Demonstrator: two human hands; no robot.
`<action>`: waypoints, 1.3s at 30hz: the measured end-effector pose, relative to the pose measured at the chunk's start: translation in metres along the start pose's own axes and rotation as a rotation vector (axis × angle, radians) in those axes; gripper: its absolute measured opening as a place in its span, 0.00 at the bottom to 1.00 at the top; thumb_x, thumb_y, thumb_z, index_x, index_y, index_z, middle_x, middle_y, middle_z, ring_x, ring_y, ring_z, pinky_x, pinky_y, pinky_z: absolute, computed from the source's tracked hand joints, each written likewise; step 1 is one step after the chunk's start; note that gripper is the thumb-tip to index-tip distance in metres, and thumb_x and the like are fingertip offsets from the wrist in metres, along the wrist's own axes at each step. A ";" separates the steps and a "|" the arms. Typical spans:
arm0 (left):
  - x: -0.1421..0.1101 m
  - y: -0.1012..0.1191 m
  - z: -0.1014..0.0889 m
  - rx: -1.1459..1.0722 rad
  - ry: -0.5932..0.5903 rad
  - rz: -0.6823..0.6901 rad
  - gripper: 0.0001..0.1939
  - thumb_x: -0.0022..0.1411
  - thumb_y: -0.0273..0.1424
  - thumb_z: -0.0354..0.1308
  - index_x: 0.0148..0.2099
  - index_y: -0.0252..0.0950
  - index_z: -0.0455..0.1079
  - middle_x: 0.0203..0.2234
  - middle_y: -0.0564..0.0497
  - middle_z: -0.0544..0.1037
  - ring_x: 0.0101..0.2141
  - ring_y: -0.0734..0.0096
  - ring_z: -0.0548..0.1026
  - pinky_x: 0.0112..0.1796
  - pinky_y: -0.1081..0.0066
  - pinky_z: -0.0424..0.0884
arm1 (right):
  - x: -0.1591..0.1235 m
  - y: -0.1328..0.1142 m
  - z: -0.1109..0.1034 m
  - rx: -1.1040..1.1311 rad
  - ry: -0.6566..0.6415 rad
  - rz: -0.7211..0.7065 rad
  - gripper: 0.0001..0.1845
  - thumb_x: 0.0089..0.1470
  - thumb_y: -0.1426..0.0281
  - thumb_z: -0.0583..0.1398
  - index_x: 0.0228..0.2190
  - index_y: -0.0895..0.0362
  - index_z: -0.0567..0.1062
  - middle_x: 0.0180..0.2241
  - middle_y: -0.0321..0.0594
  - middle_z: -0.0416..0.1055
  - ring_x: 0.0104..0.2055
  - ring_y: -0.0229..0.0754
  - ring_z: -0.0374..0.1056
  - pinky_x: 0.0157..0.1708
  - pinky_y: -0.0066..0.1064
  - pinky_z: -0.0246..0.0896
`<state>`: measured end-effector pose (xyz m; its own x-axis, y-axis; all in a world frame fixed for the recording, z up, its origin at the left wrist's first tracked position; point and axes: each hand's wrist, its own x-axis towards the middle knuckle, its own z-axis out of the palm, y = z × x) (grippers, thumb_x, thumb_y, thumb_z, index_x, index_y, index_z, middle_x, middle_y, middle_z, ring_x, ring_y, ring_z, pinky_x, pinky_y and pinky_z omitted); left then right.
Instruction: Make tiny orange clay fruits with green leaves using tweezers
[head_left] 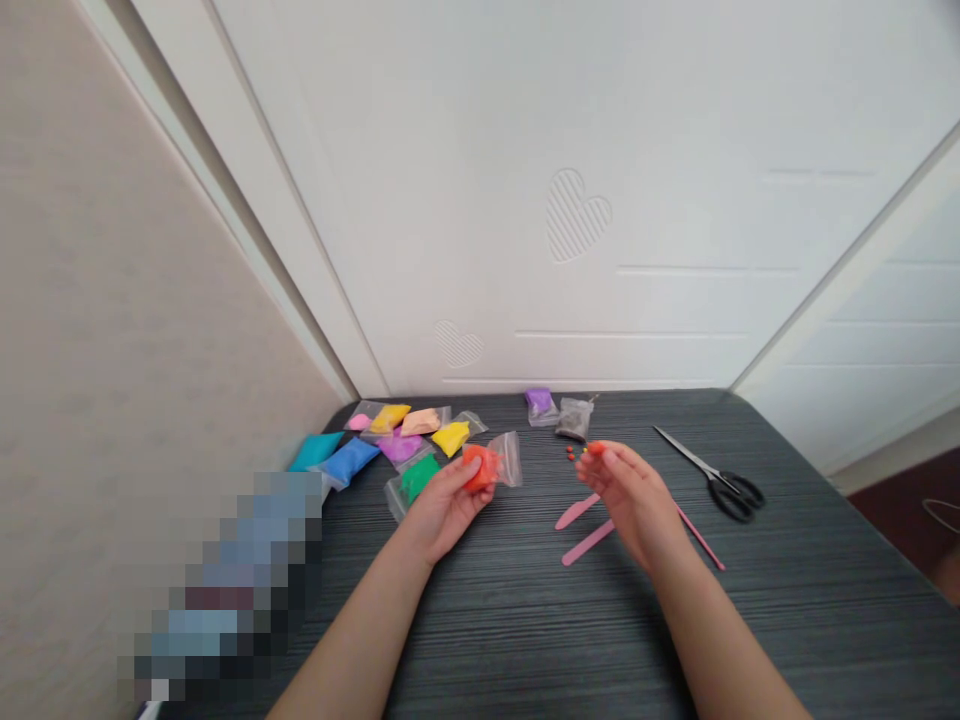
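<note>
In my left hand is a clear zip bag of orange-red modelling clay, gripped between thumb and fingers. The bag's transparent top sticks out to the right. My right hand is closed, pinching a small orange lump of clay at the fingertips. Tiny orange balls lie on the table just left of those fingertips. Beneath my right hand are a pink modelling knife, a flat pink tool and a thin pink stick, each partly covered.
Bags of green, yellow, blue and other clay lie at the left back. Purple and grey bags lie near the white panel. Black-handled scissors rest at right. A blurred patch covers the left edge.
</note>
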<state>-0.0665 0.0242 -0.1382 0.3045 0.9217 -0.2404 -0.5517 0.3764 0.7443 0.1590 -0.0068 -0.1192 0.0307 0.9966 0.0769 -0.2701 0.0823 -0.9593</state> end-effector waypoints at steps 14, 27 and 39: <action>0.012 -0.004 -0.008 0.384 0.186 0.137 0.12 0.50 0.30 0.59 0.39 0.31 0.68 0.30 0.50 0.75 0.29 0.76 0.71 0.30 0.77 0.68 | -0.001 0.001 0.004 0.323 -0.049 0.130 0.05 0.49 0.69 0.59 0.31 0.57 0.73 0.29 0.36 0.72 0.33 0.33 0.67 0.40 0.29 0.60; 0.036 0.003 -0.032 0.819 0.372 0.421 0.29 0.49 0.36 0.58 0.53 0.35 0.57 0.36 0.45 0.73 0.32 0.67 0.72 0.29 0.70 0.69 | -0.001 -0.003 0.004 0.315 -0.028 0.089 0.09 0.42 0.71 0.63 0.25 0.55 0.65 0.25 0.31 0.70 0.29 0.31 0.65 0.34 0.26 0.60; 0.009 -0.007 -0.005 1.457 0.198 0.679 0.16 0.53 0.35 0.54 0.45 0.40 0.69 0.41 0.45 0.70 0.46 0.58 0.61 0.50 0.60 0.52 | 0.001 -0.004 0.005 0.217 0.000 0.082 0.14 0.49 0.63 0.58 0.37 0.57 0.68 0.26 0.38 0.73 0.28 0.35 0.69 0.31 0.28 0.60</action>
<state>-0.0637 0.0302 -0.1491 0.1610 0.9127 0.3755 0.6652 -0.3815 0.6419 0.1553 -0.0061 -0.1137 0.0002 1.0000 0.0013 -0.4723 0.0013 -0.8814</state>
